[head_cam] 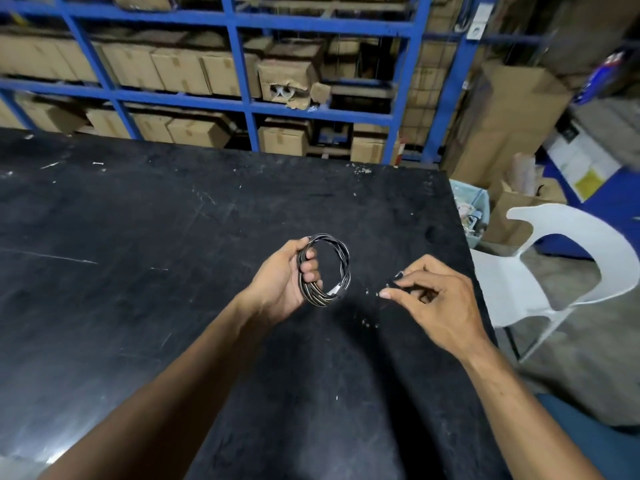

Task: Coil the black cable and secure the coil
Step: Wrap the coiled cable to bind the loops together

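The black cable (pixel 341 258) is wound into a round coil of several turns with pale stripes. I hold it upright above the black table (pixel 138 237), my left hand (pixel 284 282) closed around its left side. A silver connector shows at the coil's lower right. My right hand (pixel 429 299) hovers to the right of the coil, apart from it, fingertips pinched around a small dark piece (pixel 398 277) that I cannot identify.
Small white specks lie scattered on the table. A white plastic chair (pixel 571 271) stands just past the table's right edge, with a bin of scraps (pixel 472 216) behind it. Blue racks (pixel 239 64) filled with cardboard boxes rise beyond the far edge.
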Available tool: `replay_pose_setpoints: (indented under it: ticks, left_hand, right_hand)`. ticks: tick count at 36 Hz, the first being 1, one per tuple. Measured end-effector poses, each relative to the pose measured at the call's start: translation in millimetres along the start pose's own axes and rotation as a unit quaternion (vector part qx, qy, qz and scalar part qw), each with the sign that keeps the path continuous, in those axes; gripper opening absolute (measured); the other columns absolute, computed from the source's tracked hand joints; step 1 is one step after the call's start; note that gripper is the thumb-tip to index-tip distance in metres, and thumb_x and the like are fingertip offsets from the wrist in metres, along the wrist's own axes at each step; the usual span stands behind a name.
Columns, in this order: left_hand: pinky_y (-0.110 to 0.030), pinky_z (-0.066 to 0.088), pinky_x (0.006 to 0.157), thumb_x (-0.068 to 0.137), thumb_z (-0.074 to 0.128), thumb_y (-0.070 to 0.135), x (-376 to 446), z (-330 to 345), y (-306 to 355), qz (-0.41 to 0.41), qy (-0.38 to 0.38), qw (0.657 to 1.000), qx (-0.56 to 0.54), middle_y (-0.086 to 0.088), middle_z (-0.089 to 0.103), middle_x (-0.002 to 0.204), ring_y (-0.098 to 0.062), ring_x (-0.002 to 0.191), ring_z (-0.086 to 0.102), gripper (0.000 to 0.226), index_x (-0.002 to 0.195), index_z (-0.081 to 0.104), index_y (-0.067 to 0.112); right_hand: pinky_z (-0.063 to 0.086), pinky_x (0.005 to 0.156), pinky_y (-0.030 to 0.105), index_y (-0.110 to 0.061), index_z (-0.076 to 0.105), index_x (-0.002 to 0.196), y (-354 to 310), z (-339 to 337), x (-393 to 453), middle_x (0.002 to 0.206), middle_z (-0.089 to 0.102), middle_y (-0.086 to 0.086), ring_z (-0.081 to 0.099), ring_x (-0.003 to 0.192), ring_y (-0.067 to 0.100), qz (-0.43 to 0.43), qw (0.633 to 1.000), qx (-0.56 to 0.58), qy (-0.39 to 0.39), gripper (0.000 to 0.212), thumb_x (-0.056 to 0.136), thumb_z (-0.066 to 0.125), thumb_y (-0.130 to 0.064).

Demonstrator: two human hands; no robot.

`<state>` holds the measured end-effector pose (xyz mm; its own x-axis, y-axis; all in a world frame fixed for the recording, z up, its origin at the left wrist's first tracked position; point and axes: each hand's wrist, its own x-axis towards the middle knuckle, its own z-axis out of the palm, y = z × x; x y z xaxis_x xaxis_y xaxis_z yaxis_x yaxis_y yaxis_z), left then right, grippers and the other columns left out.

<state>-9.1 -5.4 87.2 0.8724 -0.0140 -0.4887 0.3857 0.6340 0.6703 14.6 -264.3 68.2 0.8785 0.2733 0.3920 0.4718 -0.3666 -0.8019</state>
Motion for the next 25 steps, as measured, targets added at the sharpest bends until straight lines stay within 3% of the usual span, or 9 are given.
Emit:
replay_pose_setpoints:
  ticks: [4,7,9,12,16,22,25]
  left_hand:
    - [-0.033,0.039,0.068,0.108,0.046,0.032,-9,15,1,0.037,-0.011,0.999,0.038,0.003,0.038,0.057,-0.011,0.046,0.039,0.037,0.075,0.050,0.016]
    - [-0.033,0.039,0.066,0.109,0.043,0.029,-17,28,1,0.073,-0.018,0.994,0.076,0.002,0.039,0.059,-0.012,0.048,0.039,0.037,0.076,0.051,0.014]
    - [-0.032,0.039,0.065,0.109,0.041,0.027,-21,36,-1,0.100,-0.020,0.989,0.104,0.001,0.040,0.059,-0.012,0.048,0.040,0.036,0.077,0.051,0.013]
    - [-0.031,0.037,0.063,0.110,0.040,0.024,-27,47,-3,0.146,-0.013,0.977,0.153,0.002,0.044,0.059,-0.013,0.052,0.041,0.037,0.076,0.053,0.013]
    - [-0.032,0.038,0.063,0.102,0.044,0.031,-33,58,-5,0.210,-0.012,0.949,0.235,0.005,0.049,0.058,-0.011,0.054,0.045,0.035,0.072,0.057,0.018]
    - [-0.023,0.047,0.062,0.093,0.044,0.040,-42,68,-5,0.256,0.001,0.915,0.313,0.011,0.053,0.062,-0.006,0.056,0.051,0.031,0.071,0.057,0.022]
    - [-0.032,0.043,0.068,0.095,0.042,0.043,-48,71,-5,0.276,0.015,0.893,0.356,0.009,0.049,0.067,-0.011,0.062,0.046,0.032,0.073,0.053,0.023]
  right_hand:
    - [0.058,0.056,0.027,-0.010,0.078,0.076,-30,-6,-2,0.083,0.071,0.004,0.076,0.056,0.025,0.023,0.987,0.159,0.012,0.019,0.075,0.090,-0.025]
    - [0.062,0.077,0.038,0.007,0.073,0.084,-48,-6,-3,0.092,0.073,0.014,0.078,0.072,0.043,0.038,0.964,0.263,0.011,0.025,0.076,0.086,-0.012]
    - [0.063,0.085,0.034,0.010,0.071,0.093,-57,-4,-4,0.095,0.076,0.010,0.082,0.087,0.039,0.035,0.952,0.302,-0.011,0.022,0.081,0.081,-0.005]
    - [0.062,0.083,0.026,0.010,0.069,0.098,-66,0,-4,0.090,0.078,0.012,0.082,0.096,0.036,0.043,0.937,0.347,-0.019,0.010,0.089,0.073,0.008]
    - [0.062,0.082,0.025,0.002,0.074,0.100,-70,9,-1,0.096,0.081,0.012,0.083,0.095,0.034,0.045,0.940,0.337,0.019,0.013,0.092,0.072,0.012]
    - [0.059,0.079,0.018,-0.016,0.081,0.094,-69,17,2,0.094,0.083,0.001,0.083,0.088,0.017,0.053,0.967,0.242,0.052,0.022,0.090,0.077,0.006]
    - [0.059,0.079,0.018,-0.019,0.081,0.094,-69,20,3,0.094,0.083,-0.004,0.081,0.088,0.011,0.066,0.973,0.207,0.081,0.022,0.092,0.077,0.002]
